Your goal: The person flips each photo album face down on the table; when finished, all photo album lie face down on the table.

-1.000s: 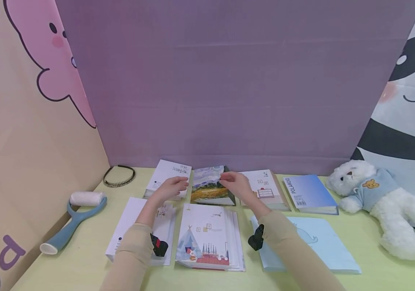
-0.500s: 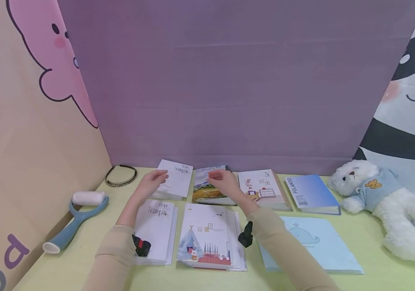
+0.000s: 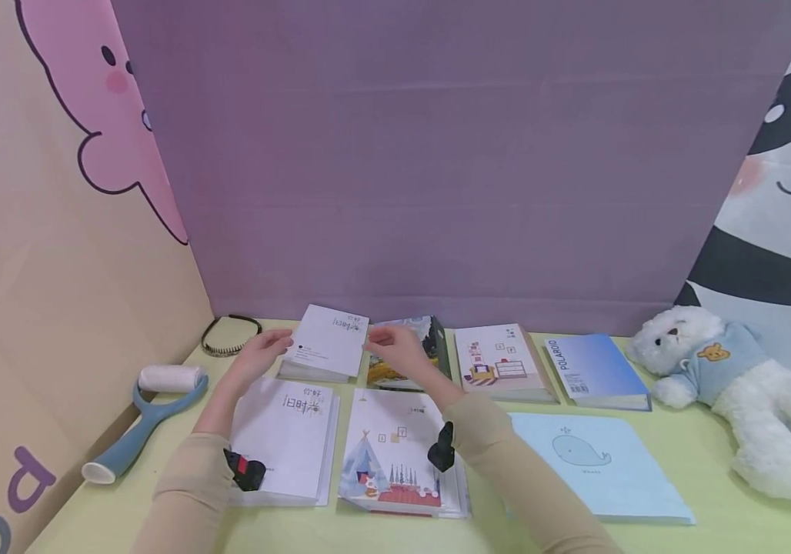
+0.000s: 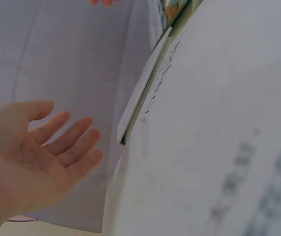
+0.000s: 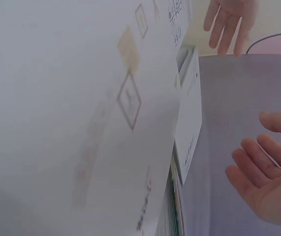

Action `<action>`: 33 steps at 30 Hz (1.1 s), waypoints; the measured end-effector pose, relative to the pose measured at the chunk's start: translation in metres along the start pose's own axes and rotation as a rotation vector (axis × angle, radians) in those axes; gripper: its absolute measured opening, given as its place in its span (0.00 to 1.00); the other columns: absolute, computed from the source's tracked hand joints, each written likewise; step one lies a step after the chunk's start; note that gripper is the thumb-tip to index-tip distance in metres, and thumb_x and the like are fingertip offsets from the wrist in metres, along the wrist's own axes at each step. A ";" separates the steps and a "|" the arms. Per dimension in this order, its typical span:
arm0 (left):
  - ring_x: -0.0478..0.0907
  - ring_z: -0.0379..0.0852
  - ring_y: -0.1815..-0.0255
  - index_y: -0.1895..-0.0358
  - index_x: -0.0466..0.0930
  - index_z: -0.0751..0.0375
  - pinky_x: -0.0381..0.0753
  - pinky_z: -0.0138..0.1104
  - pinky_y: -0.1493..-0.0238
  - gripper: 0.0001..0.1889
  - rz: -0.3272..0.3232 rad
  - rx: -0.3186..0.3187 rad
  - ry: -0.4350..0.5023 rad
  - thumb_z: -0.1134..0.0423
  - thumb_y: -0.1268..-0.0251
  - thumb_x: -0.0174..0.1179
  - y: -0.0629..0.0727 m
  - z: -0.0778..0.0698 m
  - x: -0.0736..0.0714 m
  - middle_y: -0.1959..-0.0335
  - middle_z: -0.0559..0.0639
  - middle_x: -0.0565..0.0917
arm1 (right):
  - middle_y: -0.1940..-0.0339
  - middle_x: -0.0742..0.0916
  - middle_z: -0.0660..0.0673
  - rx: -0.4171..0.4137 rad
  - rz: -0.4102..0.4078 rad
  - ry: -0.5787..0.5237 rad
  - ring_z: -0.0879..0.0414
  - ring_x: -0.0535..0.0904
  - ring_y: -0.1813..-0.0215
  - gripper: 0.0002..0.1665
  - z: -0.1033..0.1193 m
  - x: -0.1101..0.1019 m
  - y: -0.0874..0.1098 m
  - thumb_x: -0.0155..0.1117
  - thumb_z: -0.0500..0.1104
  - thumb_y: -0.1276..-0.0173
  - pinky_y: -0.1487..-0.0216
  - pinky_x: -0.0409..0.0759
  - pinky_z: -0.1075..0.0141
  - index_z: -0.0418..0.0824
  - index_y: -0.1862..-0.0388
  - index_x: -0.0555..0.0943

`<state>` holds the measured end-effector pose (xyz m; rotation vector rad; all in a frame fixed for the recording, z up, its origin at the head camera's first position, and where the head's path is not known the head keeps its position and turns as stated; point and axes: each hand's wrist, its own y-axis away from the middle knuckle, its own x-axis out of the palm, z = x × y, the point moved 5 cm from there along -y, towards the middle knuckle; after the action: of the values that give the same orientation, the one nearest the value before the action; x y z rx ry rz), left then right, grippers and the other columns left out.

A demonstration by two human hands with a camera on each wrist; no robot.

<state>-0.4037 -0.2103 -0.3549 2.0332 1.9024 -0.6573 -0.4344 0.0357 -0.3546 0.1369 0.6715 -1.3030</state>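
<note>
A white book [image 3: 327, 342] with dark lettering lies at the back left, one hand at each side of it. My left hand [image 3: 255, 360] is at its left edge with the fingers extended; in the left wrist view the palm [image 4: 37, 167] shows bare. Fingertips of my right hand [image 3: 401, 352] come right up to the book's right edge, above a landscape-painting album [image 3: 385, 373] that the hand partly covers. In the right wrist view its fingers [image 5: 256, 164] are loosely bent and hold nothing.
Nearer lie another white book [image 3: 285, 438], a tent-picture book [image 3: 388, 454] and a pale blue whale book [image 3: 596, 469]. A cream book [image 3: 499, 354] and a blue Polaroid album [image 3: 592, 365] stand behind. Around them are a headband [image 3: 229, 350], a lint roller [image 3: 139, 431] and a teddy bear [image 3: 721, 377].
Both hands have moved left, from over the landscape album to the sides of the back-left white book. The books lie where they were.
</note>
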 end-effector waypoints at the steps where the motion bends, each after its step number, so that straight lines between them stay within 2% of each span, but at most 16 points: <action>1: 0.63 0.63 0.33 0.32 0.60 0.69 0.61 0.52 0.32 0.25 0.017 -0.009 -0.008 0.59 0.26 0.43 0.000 0.002 0.000 0.34 0.68 0.66 | 0.54 0.85 0.42 0.007 0.005 -0.001 0.49 0.81 0.50 0.18 0.001 0.003 -0.001 0.64 0.43 0.36 0.51 0.80 0.62 0.37 0.49 0.80; 4: 0.60 0.64 0.32 0.32 0.59 0.72 0.61 0.53 0.32 0.26 0.074 -0.026 -0.034 0.58 0.25 0.42 0.002 0.008 0.000 0.32 0.69 0.63 | 0.55 0.85 0.41 0.003 0.018 0.004 0.49 0.81 0.50 0.18 0.006 0.011 -0.003 0.65 0.43 0.37 0.51 0.80 0.61 0.37 0.49 0.80; 8: 0.59 0.65 0.31 0.32 0.57 0.73 0.63 0.52 0.33 0.27 0.114 -0.038 -0.040 0.58 0.25 0.42 0.003 0.013 0.002 0.31 0.70 0.60 | 0.54 0.85 0.41 -0.015 0.040 0.038 0.49 0.81 0.51 0.19 0.010 0.022 -0.005 0.65 0.43 0.37 0.51 0.80 0.61 0.35 0.49 0.79; 18: 0.57 0.66 0.30 0.30 0.52 0.75 0.60 0.52 0.31 0.29 0.138 -0.074 -0.039 0.57 0.25 0.40 -0.001 0.019 0.003 0.30 0.71 0.56 | 0.49 0.83 0.37 -0.016 0.110 0.063 0.47 0.79 0.47 0.23 0.014 0.040 -0.015 0.63 0.45 0.36 0.47 0.78 0.58 0.33 0.46 0.78; 22: 0.58 0.68 0.31 0.31 0.52 0.78 0.60 0.53 0.32 0.29 0.146 -0.069 -0.059 0.58 0.24 0.39 -0.005 0.020 0.004 0.30 0.73 0.56 | 0.46 0.82 0.36 0.007 0.143 0.094 0.46 0.78 0.45 0.24 0.011 0.043 -0.017 0.63 0.46 0.35 0.44 0.77 0.56 0.33 0.45 0.77; 26: 0.57 0.68 0.31 0.33 0.55 0.79 0.57 0.54 0.31 0.28 0.148 -0.078 -0.151 0.58 0.25 0.39 -0.009 0.020 0.006 0.32 0.73 0.59 | 0.42 0.80 0.38 0.055 0.206 0.125 0.45 0.74 0.40 0.27 0.005 0.047 -0.016 0.63 0.49 0.36 0.41 0.75 0.55 0.36 0.41 0.76; 29: 0.56 0.69 0.31 0.34 0.57 0.79 0.56 0.55 0.31 0.28 0.158 -0.099 -0.236 0.57 0.25 0.38 -0.010 0.020 0.007 0.33 0.74 0.60 | 0.37 0.77 0.39 0.088 0.289 0.152 0.45 0.71 0.36 0.31 0.001 0.051 -0.013 0.63 0.50 0.36 0.39 0.73 0.53 0.37 0.37 0.72; 33: 0.57 0.69 0.32 0.35 0.57 0.80 0.57 0.56 0.32 0.28 0.173 -0.124 -0.263 0.57 0.25 0.38 -0.012 0.022 0.009 0.33 0.75 0.60 | 0.33 0.72 0.38 0.135 0.368 0.197 0.44 0.67 0.32 0.37 -0.003 0.055 -0.010 0.62 0.53 0.36 0.35 0.69 0.52 0.38 0.32 0.66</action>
<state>-0.4184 -0.2123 -0.3773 1.9027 1.5605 -0.7040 -0.4391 -0.0120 -0.3828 0.4820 0.6875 -0.9857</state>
